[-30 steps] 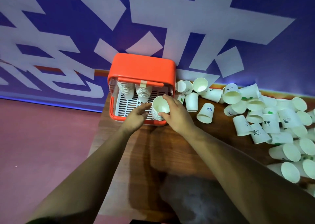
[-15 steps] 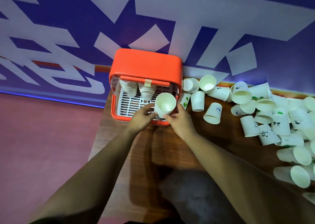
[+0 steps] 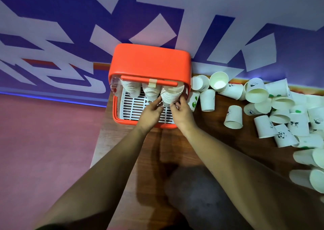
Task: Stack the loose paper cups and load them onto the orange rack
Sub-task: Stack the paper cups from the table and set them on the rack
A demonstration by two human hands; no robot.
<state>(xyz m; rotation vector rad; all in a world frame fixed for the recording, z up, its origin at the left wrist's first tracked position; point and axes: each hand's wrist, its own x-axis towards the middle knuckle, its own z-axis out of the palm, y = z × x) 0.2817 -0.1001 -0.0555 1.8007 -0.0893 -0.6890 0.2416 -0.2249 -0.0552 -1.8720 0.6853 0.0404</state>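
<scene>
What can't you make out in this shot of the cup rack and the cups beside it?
All from the head view:
- Upper ends of the held stack and the two other stacks: hidden under the lid of the orange rack.
- Held stack's lower end: covered by the left hand and right hand gripping it; its rims are too fine to count.
- Loose cups at the right: cut off by the frame edge.

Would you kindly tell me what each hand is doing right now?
Left hand: holding the paper cup stack.
Right hand: holding the same stack.
</scene>
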